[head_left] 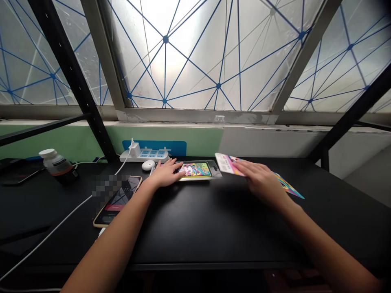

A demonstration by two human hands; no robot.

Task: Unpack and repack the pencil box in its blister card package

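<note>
My left hand (166, 173) lies flat with fingers stretched out on the left end of a small colourful picture tray (198, 170) on the black table (198, 228). My right hand (259, 179) holds a thin pink and multicoloured card (229, 163) tilted above the table, just right of the tray; the card's far corner (290, 188) pokes out beyond my wrist.
A phone (117, 200) on a white cable lies at the left. Behind it are a white earbud case (148, 165), a power strip (145, 154) and a capped bottle (56, 162). Black frame posts rise at both sides, with windows behind.
</note>
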